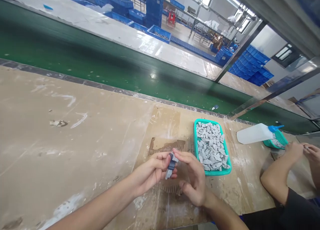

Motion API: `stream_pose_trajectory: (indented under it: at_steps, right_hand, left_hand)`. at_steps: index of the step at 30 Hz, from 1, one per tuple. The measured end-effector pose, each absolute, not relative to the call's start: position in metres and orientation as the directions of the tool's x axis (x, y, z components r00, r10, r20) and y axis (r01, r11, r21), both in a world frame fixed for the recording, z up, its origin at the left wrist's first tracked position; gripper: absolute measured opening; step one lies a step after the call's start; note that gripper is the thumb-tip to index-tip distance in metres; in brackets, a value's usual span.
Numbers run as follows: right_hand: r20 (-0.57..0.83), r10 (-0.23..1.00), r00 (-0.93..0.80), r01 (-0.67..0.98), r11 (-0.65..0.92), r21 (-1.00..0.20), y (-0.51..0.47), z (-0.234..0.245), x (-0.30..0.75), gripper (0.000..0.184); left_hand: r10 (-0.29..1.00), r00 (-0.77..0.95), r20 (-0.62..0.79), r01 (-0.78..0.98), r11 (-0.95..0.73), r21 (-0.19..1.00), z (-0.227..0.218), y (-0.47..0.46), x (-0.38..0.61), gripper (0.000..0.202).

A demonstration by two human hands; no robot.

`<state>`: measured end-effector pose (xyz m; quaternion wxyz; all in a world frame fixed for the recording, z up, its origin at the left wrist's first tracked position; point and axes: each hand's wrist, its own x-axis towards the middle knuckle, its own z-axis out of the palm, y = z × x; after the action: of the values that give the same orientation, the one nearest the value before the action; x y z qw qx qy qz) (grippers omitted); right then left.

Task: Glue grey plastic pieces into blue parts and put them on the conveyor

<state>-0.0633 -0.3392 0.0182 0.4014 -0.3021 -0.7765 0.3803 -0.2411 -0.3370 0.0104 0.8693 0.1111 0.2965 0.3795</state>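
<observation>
Well left of the turquoise basket (pixel 220 172), a crumpled scrap (pixel 58 123) lay on the worktop (pixel 100 130); beyond the basket, up to its left, a blue crate stack (pixel 154 6) showed a pale mark, too small to read! Then, just left of the basket, the left hand (pixel 155 168) had thumb and fingers clamped on the part (pixel 170 166): small, tilted, dark blue-grey banded with pale grey, its pale lower tip poking out. Beside the basket, the right hand (pixel 195 176), thumb well apart from fingers, had its fingertips by the part's upper end. Pale grey pieces (pixel 211 145) heaped the basket; right of it, a white bottle (pixel 255 134), blue-nozzled!
</observation>
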Motion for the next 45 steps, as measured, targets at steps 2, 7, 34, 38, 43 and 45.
stream_pose_trajectory:
  at_steps: [2, 7, 34, 38, 43, 45]
  right_hand:
    - [0.423, 0.786, -0.450, 0.299, 0.579, -0.758, -0.332, 0.023, -0.056, 0.050]
    - [0.392, 0.904, -0.168, 0.842, 0.338, -0.421, -0.291, 0.024, -0.020, 0.029]
    - [0.112, 0.978, -0.176, 0.896, 0.207, -0.393, -0.252, 0.001, -0.017, 0.034]
    - [0.157, 0.979, -0.127, 0.820, 0.193, -0.539, -0.255, 0.002, -0.013, 0.033]
    - [0.208, 0.978, 0.019, 0.570, 0.161, -0.806, -0.257, 0.010, -0.011, 0.027]
    - [0.181, 0.979, 0.091, 0.390, 0.132, -0.911, -0.254, 0.012, -0.009, 0.026]
  left_hand:
    - [0.750, 0.512, -0.419, -0.610, 0.660, 0.438, 0.012, -0.334, -0.243, 0.027]
    - [0.798, 0.395, -0.454, -0.600, 0.599, 0.530, 0.018, -0.325, -0.250, 0.026]
    - [0.891, -0.238, -0.386, -0.318, 0.303, 0.898, 0.038, -0.247, -0.276, 0.019]
    - [0.843, -0.534, -0.069, 0.278, 0.252, 0.927, 0.053, -0.187, -0.295, 0.013]
    - [0.789, -0.613, 0.052, 0.510, 0.344, 0.788, 0.046, -0.132, -0.312, 0.023]
    - [0.792, -0.597, 0.129, 0.584, 0.319, 0.747, 0.039, -0.123, -0.315, 0.033]
